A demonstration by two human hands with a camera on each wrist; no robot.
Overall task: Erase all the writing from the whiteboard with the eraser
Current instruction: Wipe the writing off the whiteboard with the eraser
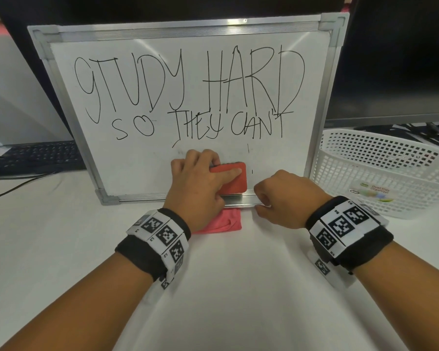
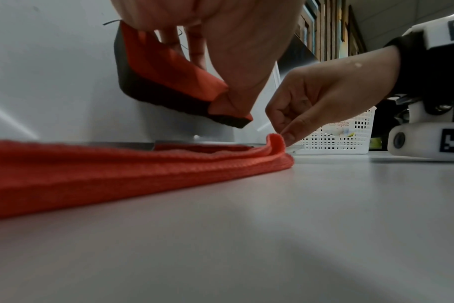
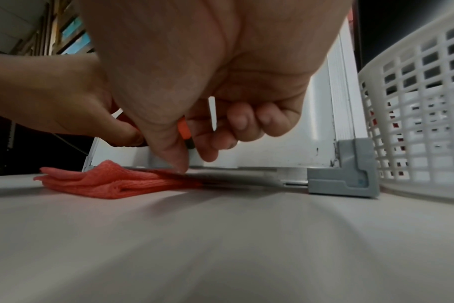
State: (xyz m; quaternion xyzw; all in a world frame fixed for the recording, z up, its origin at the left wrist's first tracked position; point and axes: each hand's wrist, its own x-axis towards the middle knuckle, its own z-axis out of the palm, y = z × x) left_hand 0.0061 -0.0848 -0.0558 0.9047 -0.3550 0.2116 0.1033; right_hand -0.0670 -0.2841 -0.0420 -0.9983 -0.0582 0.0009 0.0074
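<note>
Cloth [image 1: 223, 222] half hidden under left hand [image 1: 195, 188] gripping eraser [image 1: 232, 181].

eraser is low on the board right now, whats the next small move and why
Probably slide the eraser up and to the right. The left hand holds it against the whiteboard near the bottom edge, short stray marks sit just to its right, and "SO THEY CAN'T" and "STUDY HARD" are still unwiped above. The right hand grips the bottom frame, so the board looks steadied for that stroke.
</note>
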